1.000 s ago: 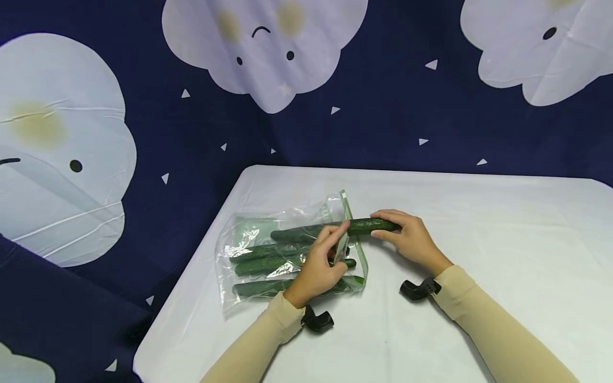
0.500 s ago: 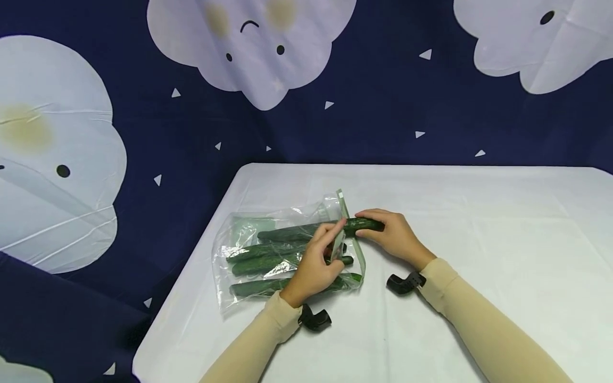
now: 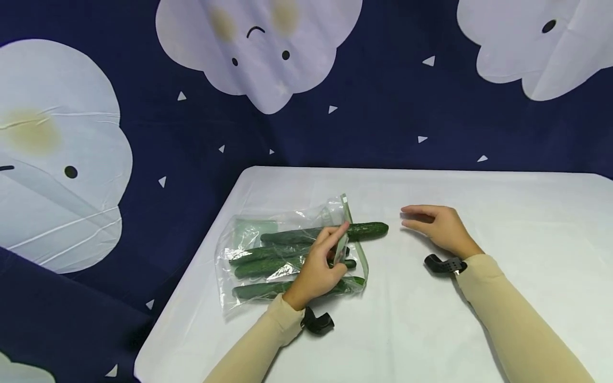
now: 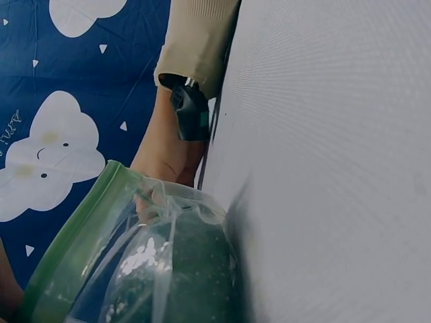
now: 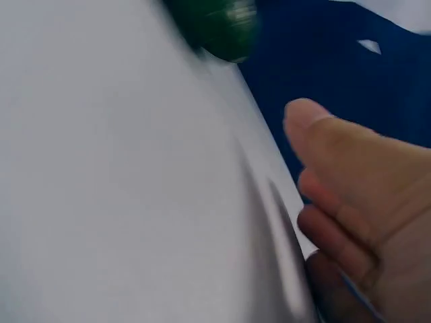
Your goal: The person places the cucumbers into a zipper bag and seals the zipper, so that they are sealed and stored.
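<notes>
A clear zip bag (image 3: 225,287) with a green zip strip lies at the left of the table, its mouth facing right. Several cucumbers are inside; the farthest cucumber (image 3: 369,231) pokes out through the mouth. My left hand (image 3: 318,268) grips the bag's edge at the mouth, its index finger stretched along the strip. In the left wrist view the bag's green strip (image 4: 74,235) and a cucumber behind the film fill the front. My right hand (image 3: 438,226) holds nothing, a short way right of the protruding cucumber end (image 5: 222,30), fingers and thumb apart.
A white-covered table (image 3: 503,229) carries the bag. Behind it hangs a dark blue cloth (image 3: 383,106) printed with white clouds and small triangles. A black wrist mount (image 3: 318,322) sits at the left sleeve cuff and another black mount (image 3: 442,264) at the right.
My right hand first pushed the far cucumber further left into the bag, then let go of it and moved off to the right. The left hand stays at the bag's mouth.
</notes>
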A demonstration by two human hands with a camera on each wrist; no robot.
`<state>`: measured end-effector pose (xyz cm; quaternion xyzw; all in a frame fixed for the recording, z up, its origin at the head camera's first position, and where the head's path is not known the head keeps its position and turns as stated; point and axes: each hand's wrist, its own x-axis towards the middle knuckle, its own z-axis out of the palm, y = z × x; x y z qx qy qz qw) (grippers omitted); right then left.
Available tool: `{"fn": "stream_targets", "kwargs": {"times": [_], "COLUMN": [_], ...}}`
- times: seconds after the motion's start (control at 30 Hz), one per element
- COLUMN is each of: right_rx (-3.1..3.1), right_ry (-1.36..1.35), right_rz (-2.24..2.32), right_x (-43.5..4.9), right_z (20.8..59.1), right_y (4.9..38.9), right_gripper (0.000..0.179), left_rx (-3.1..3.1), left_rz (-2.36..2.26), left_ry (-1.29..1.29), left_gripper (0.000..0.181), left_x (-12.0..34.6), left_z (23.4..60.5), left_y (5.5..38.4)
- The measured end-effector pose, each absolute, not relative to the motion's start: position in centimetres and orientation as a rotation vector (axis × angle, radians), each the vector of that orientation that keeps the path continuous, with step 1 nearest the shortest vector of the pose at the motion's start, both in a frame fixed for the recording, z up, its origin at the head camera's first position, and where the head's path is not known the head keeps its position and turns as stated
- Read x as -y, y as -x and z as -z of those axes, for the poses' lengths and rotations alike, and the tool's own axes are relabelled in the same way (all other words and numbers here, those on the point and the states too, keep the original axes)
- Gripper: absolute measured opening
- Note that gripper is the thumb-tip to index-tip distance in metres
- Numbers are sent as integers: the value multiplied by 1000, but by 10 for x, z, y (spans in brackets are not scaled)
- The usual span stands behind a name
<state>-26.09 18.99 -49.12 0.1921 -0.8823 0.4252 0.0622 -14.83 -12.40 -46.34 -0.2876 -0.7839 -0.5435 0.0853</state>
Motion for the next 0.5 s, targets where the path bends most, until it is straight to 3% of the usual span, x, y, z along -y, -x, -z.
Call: {"fn": "stream_targets", "kwargs": {"times": [0.5], "right_rx": [2570], "right_ry": [-657], "right_rz": [-1065], "right_x": [-167], "right_z": [497], "right_y": [255], "right_gripper": [38], "left_rx": [2356], "left_rz": [1583], "left_ry": [834], "left_gripper": [90], "left_x": [122], "left_z": [463], "left_y": [145]}}
